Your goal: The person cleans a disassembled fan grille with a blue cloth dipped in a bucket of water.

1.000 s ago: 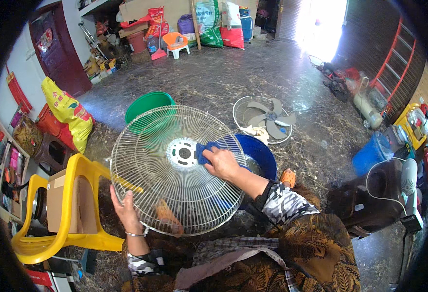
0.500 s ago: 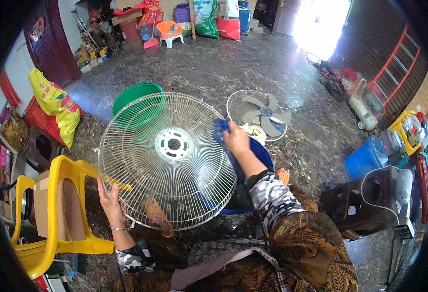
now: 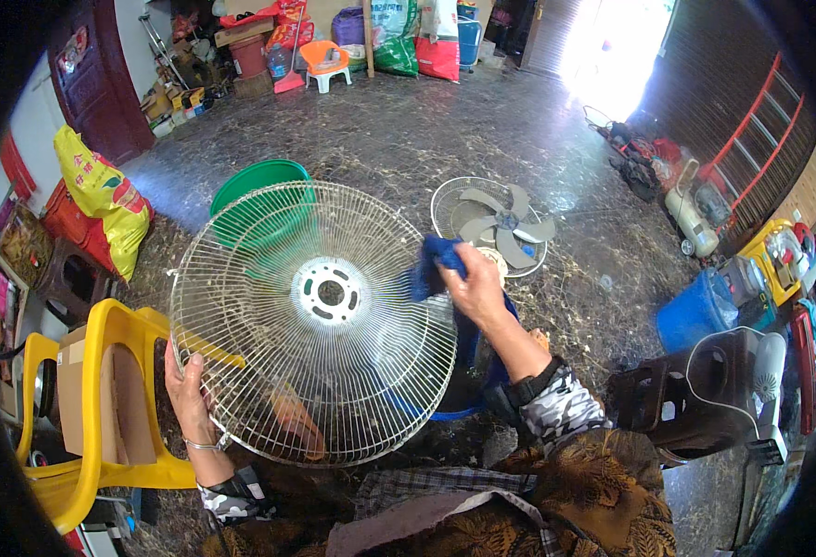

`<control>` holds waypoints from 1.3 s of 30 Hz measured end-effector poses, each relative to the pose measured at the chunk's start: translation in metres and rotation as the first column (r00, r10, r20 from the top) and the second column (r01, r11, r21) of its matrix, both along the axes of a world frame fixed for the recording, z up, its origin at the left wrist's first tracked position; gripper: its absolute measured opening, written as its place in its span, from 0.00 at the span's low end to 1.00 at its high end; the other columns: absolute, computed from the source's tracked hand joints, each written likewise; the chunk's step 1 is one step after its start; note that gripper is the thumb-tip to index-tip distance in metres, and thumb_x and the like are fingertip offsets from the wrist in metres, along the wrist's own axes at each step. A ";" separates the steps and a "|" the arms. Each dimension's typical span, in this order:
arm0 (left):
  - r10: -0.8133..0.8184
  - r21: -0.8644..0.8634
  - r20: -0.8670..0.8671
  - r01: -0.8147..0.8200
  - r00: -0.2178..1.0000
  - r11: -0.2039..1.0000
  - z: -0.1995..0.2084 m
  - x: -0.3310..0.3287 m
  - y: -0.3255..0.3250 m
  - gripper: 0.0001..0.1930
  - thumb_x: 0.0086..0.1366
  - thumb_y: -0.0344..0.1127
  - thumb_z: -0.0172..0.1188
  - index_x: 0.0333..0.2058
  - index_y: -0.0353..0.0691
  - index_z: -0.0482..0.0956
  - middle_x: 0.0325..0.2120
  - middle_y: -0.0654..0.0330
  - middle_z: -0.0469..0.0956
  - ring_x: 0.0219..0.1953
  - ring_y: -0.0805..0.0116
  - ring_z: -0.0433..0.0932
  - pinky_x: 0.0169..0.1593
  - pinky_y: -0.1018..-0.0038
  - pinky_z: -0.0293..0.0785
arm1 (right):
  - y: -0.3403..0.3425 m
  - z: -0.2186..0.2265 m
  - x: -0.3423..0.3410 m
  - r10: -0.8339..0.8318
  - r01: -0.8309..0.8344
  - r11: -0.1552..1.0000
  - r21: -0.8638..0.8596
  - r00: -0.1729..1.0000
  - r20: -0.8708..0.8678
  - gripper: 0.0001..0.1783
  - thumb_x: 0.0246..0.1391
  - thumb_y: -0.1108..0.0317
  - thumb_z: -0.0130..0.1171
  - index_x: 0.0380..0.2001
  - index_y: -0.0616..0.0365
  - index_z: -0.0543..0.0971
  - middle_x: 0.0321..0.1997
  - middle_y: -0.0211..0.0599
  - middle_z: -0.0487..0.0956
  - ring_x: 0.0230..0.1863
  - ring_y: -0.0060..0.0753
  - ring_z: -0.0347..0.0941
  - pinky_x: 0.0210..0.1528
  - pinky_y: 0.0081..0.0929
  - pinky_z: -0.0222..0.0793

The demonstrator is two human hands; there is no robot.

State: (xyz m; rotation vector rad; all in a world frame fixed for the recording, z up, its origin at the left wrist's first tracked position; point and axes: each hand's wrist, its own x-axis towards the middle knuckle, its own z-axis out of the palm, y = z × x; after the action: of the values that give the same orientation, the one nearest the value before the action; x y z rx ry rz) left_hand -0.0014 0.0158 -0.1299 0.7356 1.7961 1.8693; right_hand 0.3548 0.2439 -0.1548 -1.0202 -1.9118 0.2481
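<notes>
Over dark marbled floor, lit from a doorway at its far edge, holds a round, pale wire guard between two bare hands, close to the body and well apart from that doorway. Turns the guard's hub plate up toward the eye; being round, gives no long axis, and shows no sure angle of tilt. Takes the lower-left rim between thumb and fingers of the left hand, the nearer of the two; cannot tell how tightly. Bunches a blue cloth in the closed fingers of the right hand, just outside the upper-right rim, across the hub plate from the left hand. Cannot tell cloth touching wires from cloth just above them. Has a green tub behind the far-left rim, a blue tub partly hidden under the right rim and forearm, and grey fan blades beyond the right hand, toward the floor's far edge. Shows a yellow chair beside the left hand, toward the floor's left edge, partly seen through the wires.
</notes>
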 end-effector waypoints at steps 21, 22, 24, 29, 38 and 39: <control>-0.111 0.122 0.045 0.105 0.993 0.987 -0.031 -0.005 -0.002 0.34 0.56 0.28 0.60 0.60 0.30 0.57 0.40 0.58 0.74 0.36 0.75 0.73 0.40 0.80 0.71 | 0.041 -0.021 -0.080 -0.148 0.162 0.987 -0.002 0.908 0.392 0.19 0.45 0.54 0.60 0.34 0.55 0.70 0.27 0.53 0.77 0.31 0.57 0.75 0.32 0.49 0.71; -0.132 0.263 0.100 0.102 0.986 0.959 -0.024 0.006 0.002 0.34 0.56 0.28 0.60 0.60 0.29 0.57 0.40 0.57 0.74 0.36 0.75 0.73 0.39 0.80 0.71 | 0.040 -0.026 -0.075 -0.196 0.231 0.971 -0.059 0.915 0.353 0.19 0.46 0.54 0.59 0.35 0.56 0.70 0.27 0.55 0.77 0.31 0.58 0.75 0.33 0.50 0.71; -0.099 0.228 0.110 0.072 0.989 0.971 -0.034 0.001 -0.005 0.33 0.56 0.27 0.60 0.60 0.28 0.56 0.40 0.56 0.74 0.37 0.73 0.73 0.41 0.78 0.71 | 0.030 -0.037 -0.062 -0.279 0.342 0.923 -0.177 0.911 0.305 0.19 0.48 0.54 0.58 0.36 0.57 0.71 0.27 0.57 0.77 0.31 0.59 0.75 0.34 0.52 0.70; -0.150 0.269 0.211 0.090 0.966 0.959 -0.026 0.017 -0.010 0.34 0.57 0.26 0.59 0.60 0.28 0.55 0.41 0.54 0.73 0.38 0.71 0.74 0.43 0.77 0.71 | -0.028 -0.015 -0.073 0.066 0.020 0.978 -0.205 0.913 0.402 0.19 0.49 0.53 0.57 0.35 0.58 0.72 0.25 0.56 0.78 0.28 0.59 0.75 0.32 0.50 0.71; -0.169 0.247 0.061 0.149 0.984 0.957 -0.020 0.013 -0.012 0.32 0.58 0.27 0.59 0.59 0.27 0.56 0.42 0.54 0.73 0.39 0.72 0.73 0.43 0.77 0.71 | 0.015 -0.023 -0.039 -0.059 0.089 0.996 -0.029 0.837 0.543 0.16 0.47 0.56 0.58 0.32 0.56 0.71 0.23 0.52 0.77 0.26 0.55 0.75 0.30 0.48 0.72; -0.147 0.225 0.015 0.140 0.989 0.964 -0.020 0.016 -0.008 0.32 0.58 0.27 0.59 0.59 0.27 0.57 0.43 0.54 0.73 0.39 0.72 0.73 0.43 0.77 0.71 | 0.019 -0.025 -0.036 -0.067 0.089 0.996 -0.012 0.832 0.551 0.16 0.48 0.56 0.59 0.32 0.56 0.71 0.23 0.52 0.77 0.26 0.56 0.75 0.30 0.48 0.71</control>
State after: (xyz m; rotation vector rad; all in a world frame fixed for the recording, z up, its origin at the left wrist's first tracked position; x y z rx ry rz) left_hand 0.0146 0.0082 -0.1497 0.8857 1.4862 1.9925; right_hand 0.3191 0.2630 -0.1794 -1.2928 -2.3777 -0.0742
